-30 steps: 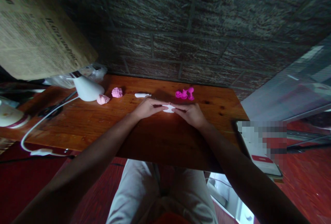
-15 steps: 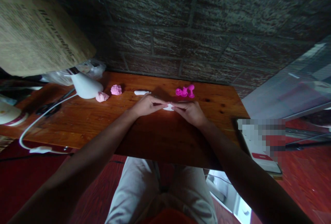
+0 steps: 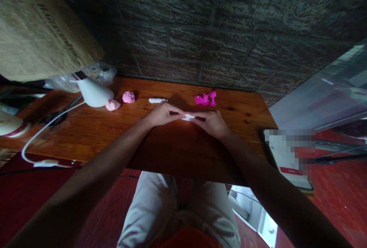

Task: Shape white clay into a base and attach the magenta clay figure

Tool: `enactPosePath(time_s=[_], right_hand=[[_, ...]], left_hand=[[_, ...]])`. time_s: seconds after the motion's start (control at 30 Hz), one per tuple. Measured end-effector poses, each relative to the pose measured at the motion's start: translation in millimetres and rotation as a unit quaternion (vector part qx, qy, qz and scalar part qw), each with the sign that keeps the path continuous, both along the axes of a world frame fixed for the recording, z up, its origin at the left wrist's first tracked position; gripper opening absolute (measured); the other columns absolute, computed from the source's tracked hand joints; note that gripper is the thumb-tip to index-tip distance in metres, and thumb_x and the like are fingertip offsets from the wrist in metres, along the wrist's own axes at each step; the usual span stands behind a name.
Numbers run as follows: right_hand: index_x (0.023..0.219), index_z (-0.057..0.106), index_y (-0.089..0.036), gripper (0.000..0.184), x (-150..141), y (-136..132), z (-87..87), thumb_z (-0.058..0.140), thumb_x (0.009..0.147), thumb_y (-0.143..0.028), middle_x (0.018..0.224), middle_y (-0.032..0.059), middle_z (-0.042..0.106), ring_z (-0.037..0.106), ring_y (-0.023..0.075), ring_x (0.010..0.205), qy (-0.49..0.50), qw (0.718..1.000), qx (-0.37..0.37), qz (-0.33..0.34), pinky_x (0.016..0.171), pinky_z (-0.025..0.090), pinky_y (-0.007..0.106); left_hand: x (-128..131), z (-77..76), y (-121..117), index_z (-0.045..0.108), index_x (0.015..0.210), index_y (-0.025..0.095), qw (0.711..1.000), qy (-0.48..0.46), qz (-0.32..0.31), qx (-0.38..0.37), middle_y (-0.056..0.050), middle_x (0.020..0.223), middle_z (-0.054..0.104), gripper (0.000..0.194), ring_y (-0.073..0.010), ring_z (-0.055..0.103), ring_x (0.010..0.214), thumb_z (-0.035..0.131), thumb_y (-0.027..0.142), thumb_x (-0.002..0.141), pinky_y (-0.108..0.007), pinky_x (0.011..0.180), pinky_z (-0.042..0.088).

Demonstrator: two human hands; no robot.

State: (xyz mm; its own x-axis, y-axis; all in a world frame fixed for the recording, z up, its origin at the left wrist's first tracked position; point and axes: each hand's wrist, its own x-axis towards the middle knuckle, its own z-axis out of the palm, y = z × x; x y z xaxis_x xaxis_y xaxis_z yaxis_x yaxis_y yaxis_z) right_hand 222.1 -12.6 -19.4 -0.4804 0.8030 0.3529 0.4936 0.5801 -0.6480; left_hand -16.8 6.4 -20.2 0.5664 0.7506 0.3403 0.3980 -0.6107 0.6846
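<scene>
Head view shows left hand (image 3: 161, 115) and right hand (image 3: 214, 122) still pinching the white clay-like piece (image 3: 188, 117), now slimmer-looking, probably being reshaped.

Left arm (image 3: 114, 145) and right arm (image 3: 255, 160) extended forward, angled inward, bare. Left hand (image 3: 163, 114) and right hand (image 3: 213, 121) roughly level, facing each other, small gap. 2 pinch grips, thumbs on body side.
</scene>
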Motion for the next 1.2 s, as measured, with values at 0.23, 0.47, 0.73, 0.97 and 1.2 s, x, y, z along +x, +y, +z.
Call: enactPosePath(time_s=[0.23,0.47,0.73,0.97,1.2], right_hand=[[0.107,0.076,-0.034,0.029,-0.7,-1.0,3.2,0.072,0.084,-0.017,0.107,-0.003,0.077,0.075,0.0204,0.095,-0.023,0.999,-0.019,-0.015,0.09,0.059,0.033],[0.105,0.077,-0.036,0.028,-0.6,-0.4,3.4,0.072,0.083,-0.019,0.104,-0.0037,0.078,0.076,0.0216,0.092,-0.009,0.999,-0.033,0.002,0.088,0.059,0.035],[0.102,0.078,-0.032,0.024,-2.2,-1.9,-4.9,0.072,0.081,-0.021,0.105,-0.0021,0.078,0.075,0.0207,0.094,0.076,0.995,-0.055,-0.026,0.092,0.058,0.037],[0.103,0.077,-0.025,0.025,-2.8,3.1,-1.9,0.074,0.079,-0.03,0.109,0.0034,0.077,0.073,0.0204,0.098,0.193,0.976,-0.103,-0.021,0.096,0.056,0.039],[0.098,0.077,-0.023,0.025,-3.8,3.4,3.5,0.075,0.077,-0.035,0.104,0.0023,0.078,0.072,0.0188,0.095,0.237,0.951,-0.2,0.005,0.093,0.055,0.036]], left_hand=[[0.4,-0.9,2.2,0.079,0.097,0.02,1.0,-0.011,-0.018,0.009,-0.007,0.096,0.079,0.018,-0.0161,0.073,0.082,0.068,0.031,0.086,-0.024,0.071,0.055],[1.3,-0.6,4.0,0.079,0.095,0.02,1.0,-0.012,-0.018,-0.015,-0.007,0.093,0.078,0.019,-0.0171,0.073,0.082,0.07,0.033,0.084,-0.025,0.071,0.054],[3.8,-2.7,0.1,0.075,0.108,0.016,0.993,-0.071,0.015,-0.088,-0.009,0.1,0.078,0.038,-0.019,0.073,0.087,0.076,0.04,0.078,-0.029,0.08,0.056],[10.5,0.4,0.3,0.067,0.119,0.012,0.964,-0.173,0.021,-0.2,-0.011,0.101,0.078,0.054,-0.019,0.074,0.087,0.081,0.036,0.073,-0.032,0.083,0.056],[15.7,2.8,-0.4,0.067,0.118,0.013,0.946,-0.207,0.049,-0.245,-0.01,0.101,0.078,0.055,-0.0187,0.074,0.086,0.083,0.033,0.07,-0.033,0.084,0.056]])
